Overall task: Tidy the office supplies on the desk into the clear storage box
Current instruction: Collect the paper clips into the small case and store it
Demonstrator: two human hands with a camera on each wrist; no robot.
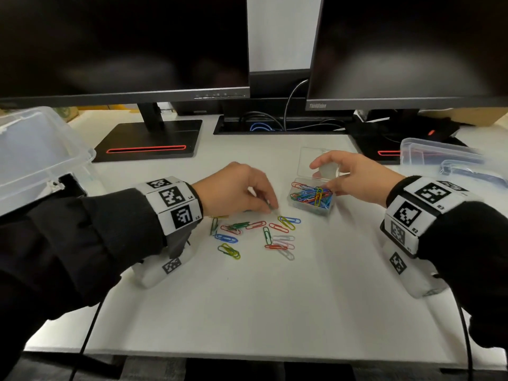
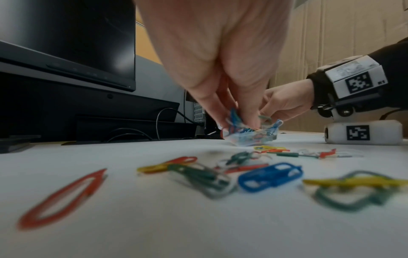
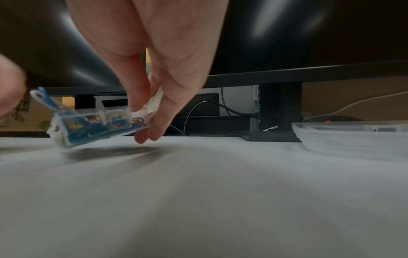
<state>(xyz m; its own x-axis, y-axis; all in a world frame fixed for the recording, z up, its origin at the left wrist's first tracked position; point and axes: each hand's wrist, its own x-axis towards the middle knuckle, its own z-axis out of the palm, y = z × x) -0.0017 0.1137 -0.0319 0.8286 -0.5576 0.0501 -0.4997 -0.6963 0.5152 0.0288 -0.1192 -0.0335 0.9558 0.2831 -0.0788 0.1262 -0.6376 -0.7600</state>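
Paper clips (image 1: 255, 235), coloured, scattered loose on white counter (image 1: 247, 303) near centre; more already heaped in small clear clip box (image 1: 310, 199) just right of the scatter, its lid hinged up at the far side. Left hand (image 1: 236, 191) fingertips pressed together at far edge of scatter, pinching what looks like one clip; blur prevents certainty. Right hand (image 1: 354, 177) grip curled on the box's right end, box tilted, left edge low (right wrist view). Step in hand, judged: feeding loose clips into the box. Best done by keeping box tilted toward the scatter and gathering several clips at once. Overfull heap may spill.

Around: large clear storage box (image 1: 41, 149) far left, clear lid (image 1: 439, 158) far right, two dark monitors (image 1: 123, 45) behind. Nothing blocks the path.
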